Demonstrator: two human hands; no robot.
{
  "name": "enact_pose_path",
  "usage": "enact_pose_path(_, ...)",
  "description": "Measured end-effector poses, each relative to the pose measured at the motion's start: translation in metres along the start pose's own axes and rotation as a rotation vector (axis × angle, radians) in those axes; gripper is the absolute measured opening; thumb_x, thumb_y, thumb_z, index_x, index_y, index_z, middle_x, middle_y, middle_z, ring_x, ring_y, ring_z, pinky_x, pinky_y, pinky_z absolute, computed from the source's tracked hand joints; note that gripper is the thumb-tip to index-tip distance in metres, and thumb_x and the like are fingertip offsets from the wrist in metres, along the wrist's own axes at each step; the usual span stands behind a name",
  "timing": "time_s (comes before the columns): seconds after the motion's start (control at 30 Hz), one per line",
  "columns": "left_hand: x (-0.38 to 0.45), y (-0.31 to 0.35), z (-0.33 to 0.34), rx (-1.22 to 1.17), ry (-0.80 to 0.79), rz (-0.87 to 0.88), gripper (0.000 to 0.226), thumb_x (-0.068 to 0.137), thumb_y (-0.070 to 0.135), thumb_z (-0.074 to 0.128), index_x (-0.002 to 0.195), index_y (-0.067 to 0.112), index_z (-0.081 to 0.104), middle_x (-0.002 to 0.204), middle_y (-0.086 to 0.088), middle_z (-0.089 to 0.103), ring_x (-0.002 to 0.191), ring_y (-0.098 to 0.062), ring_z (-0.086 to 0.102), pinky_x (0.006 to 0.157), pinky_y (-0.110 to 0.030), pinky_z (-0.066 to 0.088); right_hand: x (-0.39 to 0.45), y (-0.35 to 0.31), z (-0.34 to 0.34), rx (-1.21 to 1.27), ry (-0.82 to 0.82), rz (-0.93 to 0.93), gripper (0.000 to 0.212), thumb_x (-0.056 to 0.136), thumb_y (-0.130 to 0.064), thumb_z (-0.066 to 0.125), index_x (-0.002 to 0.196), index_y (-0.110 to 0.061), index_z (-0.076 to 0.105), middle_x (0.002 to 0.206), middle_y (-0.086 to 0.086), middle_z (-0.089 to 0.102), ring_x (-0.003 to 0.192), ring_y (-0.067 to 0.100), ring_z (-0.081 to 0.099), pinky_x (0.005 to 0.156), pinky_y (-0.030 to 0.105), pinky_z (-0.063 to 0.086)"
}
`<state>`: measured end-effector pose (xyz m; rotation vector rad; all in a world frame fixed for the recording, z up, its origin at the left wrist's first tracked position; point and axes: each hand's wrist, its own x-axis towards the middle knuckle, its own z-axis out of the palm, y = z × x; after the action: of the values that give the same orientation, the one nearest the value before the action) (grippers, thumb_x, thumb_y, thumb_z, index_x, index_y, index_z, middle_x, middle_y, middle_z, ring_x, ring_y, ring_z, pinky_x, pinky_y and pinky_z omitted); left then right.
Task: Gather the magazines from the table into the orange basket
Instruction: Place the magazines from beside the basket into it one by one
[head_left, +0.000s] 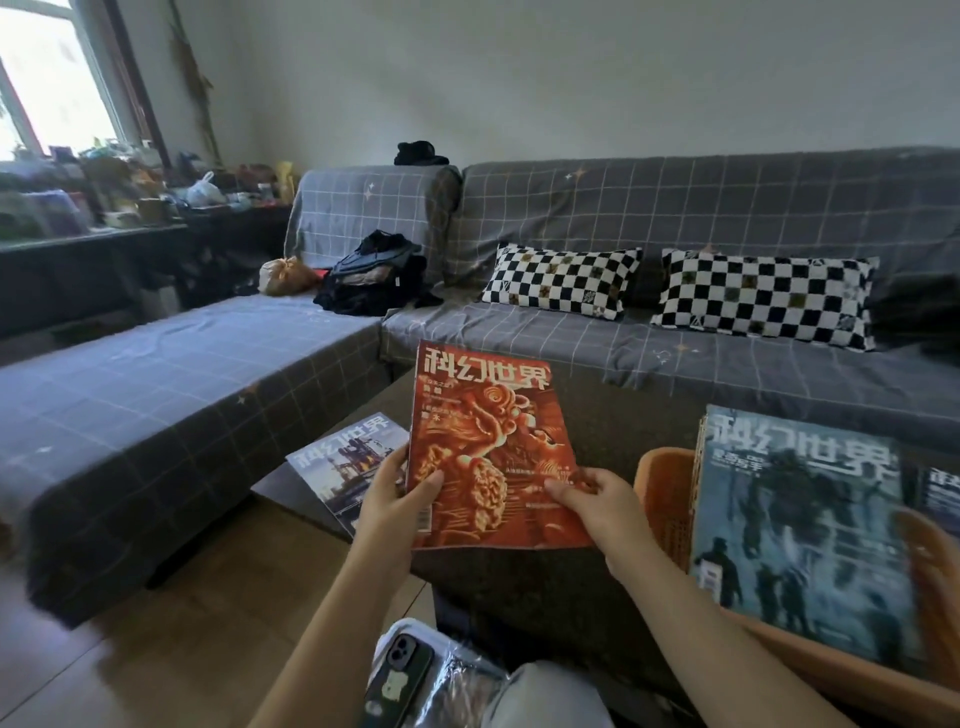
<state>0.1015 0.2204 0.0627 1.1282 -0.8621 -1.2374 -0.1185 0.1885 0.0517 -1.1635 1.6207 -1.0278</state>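
Head view: both hands, left (390, 501) and right (602, 506), clamp fingers on floppy red glossy magazine (488, 447)'s bottom corners; orange plastic basket (662, 499) at 3 o'clock.

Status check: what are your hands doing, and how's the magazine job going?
Both hands, left and right, hold the red magazine. Blue magazines already in the orange basket. One magazine remains on the table. Nothing blocking.

Dim room, blown-out daylight from window (47, 78) at upper left, soft blur, wide-angle edge bending.
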Motion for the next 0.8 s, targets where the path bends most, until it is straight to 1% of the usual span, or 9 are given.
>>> enact_pose_path(0.1, -0.007, 0.005, 0.02, -0.043, -0.095, 0.005, 0.045, 0.083, 0.013, 0.07, 0.123, 0.023, 0.053, 0.097, -0.01, 0.074, 0.082, -0.029, 0.074, 0.056, -0.032, 0.058, -0.014, -0.001, -0.027, 0.162, 0.014, -0.058, 0.055, 0.078, -0.035, 0.073, 0.123, -0.014, 0.049, 0.107, 0.003, 0.066, 0.085, 0.016, 0.067, 0.069, 0.032, 0.055)
enact_pose_path(0.17, -0.01, 0.003, 0.038, -0.052, -0.161, 0.009, 0.038, 0.084, 0.011, 0.069, 0.117, 0.026, 0.055, 0.095, -0.008, 0.075, 0.085, -0.03, 0.073, 0.058, -0.034, 0.058, -0.022, -0.001, -0.048, 0.226, 0.061, -0.077, 0.049, 0.08, -0.028, 0.072, 0.12, -0.014, 0.048, 0.104, 0.004, 0.067, 0.08, 0.015, 0.068, 0.06, 0.029, 0.054)
enact_pose_path(0.3, -0.016, -0.006, 0.08, -0.079, -0.263, 0.01, 0.038, 0.084, 0.009, 0.068, 0.116, 0.027, 0.056, 0.1, -0.008, 0.075, 0.09, -0.031, 0.072, 0.063, -0.036, 0.059, -0.033, 0.007, -0.09, 0.15, 0.168, -0.105, 0.043, 0.082, -0.035, 0.069, 0.114, -0.023, 0.043, 0.098, -0.003, 0.062, 0.075, 0.012, 0.065, 0.057, 0.027, 0.05)
enact_pose_path(0.43, -0.021, -0.019, 0.118, -0.038, -0.307, -0.018, 0.043, 0.085, 0.015, 0.069, 0.123, 0.026, 0.053, 0.108, -0.01, 0.072, 0.091, -0.029, 0.072, 0.068, -0.04, 0.059, -0.042, 0.021, -0.129, 0.093, 0.267, -0.115, 0.043, 0.082, -0.037, 0.068, 0.113, -0.027, 0.04, 0.105, -0.002, 0.057, 0.078, 0.013, 0.063, 0.057, 0.028, 0.048)
enact_pose_path(0.53, -0.022, -0.033, 0.147, 0.008, -0.355, -0.064, 0.046, 0.086, 0.022, 0.068, 0.128, 0.028, 0.05, 0.111, -0.009, 0.071, 0.091, -0.027, 0.073, 0.069, -0.04, 0.059, -0.048, 0.033, -0.156, 0.1, 0.317, -0.094, 0.042, 0.083, -0.035, 0.067, 0.114, -0.026, 0.041, 0.104, 0.002, 0.061, 0.08, 0.018, 0.066, 0.066, 0.037, 0.055)
enact_pose_path(0.6, -0.023, -0.042, 0.168, 0.053, -0.395, -0.09, 0.045, 0.09, 0.025, 0.064, 0.132, 0.026, 0.048, 0.113, -0.007, 0.07, 0.093, -0.024, 0.072, 0.074, -0.042, 0.06, -0.051, 0.041, -0.174, 0.101, 0.356, -0.073, 0.042, 0.084, -0.032, 0.067, 0.116, -0.024, 0.042, 0.104, 0.004, 0.062, 0.08, 0.021, 0.067, 0.071, 0.042, 0.056)
enact_pose_path(0.7, -0.026, -0.057, 0.198, 0.143, -0.447, -0.094, 0.044, 0.094, 0.026, 0.059, 0.136, 0.026, 0.046, 0.115, -0.003, 0.069, 0.096, -0.021, 0.071, 0.085, -0.047, 0.057, -0.054, 0.054, -0.198, 0.06, 0.42, -0.048, 0.046, 0.087, -0.029, 0.064, 0.125, -0.019, 0.041, 0.098, -0.003, 0.062, 0.076, 0.017, 0.066, 0.063, 0.035, 0.055)
enact_pose_path(0.73, -0.028, -0.061, 0.206, 0.173, -0.464, -0.087, 0.044, 0.095, 0.025, 0.057, 0.137, 0.028, 0.045, 0.116, -0.002, 0.069, 0.097, -0.02, 0.071, 0.086, -0.047, 0.057, -0.055, 0.06, -0.204, 0.028, 0.444, -0.048, 0.046, 0.088, -0.029, 0.063, 0.127, -0.017, 0.042, 0.093, -0.01, 0.058, 0.075, 0.014, 0.065, 0.061, 0.034, 0.055)
enact_pose_path(0.8, -0.029, -0.07, 0.22, 0.292, -0.494, -0.051, 0.047, 0.096, 0.026, 0.056, 0.14, 0.031, 0.041, 0.119, 0.003, 0.065, 0.099, -0.016, 0.069, 0.086, -0.043, 0.057, -0.055, 0.072, -0.213, -0.064, 0.49, -0.053, 0.04, 0.089, -0.028, 0.062, 0.123, -0.014, 0.048, 0.086, -0.018, 0.051, 0.073, 0.006, 0.061, 0.058, 0.029, 0.053)
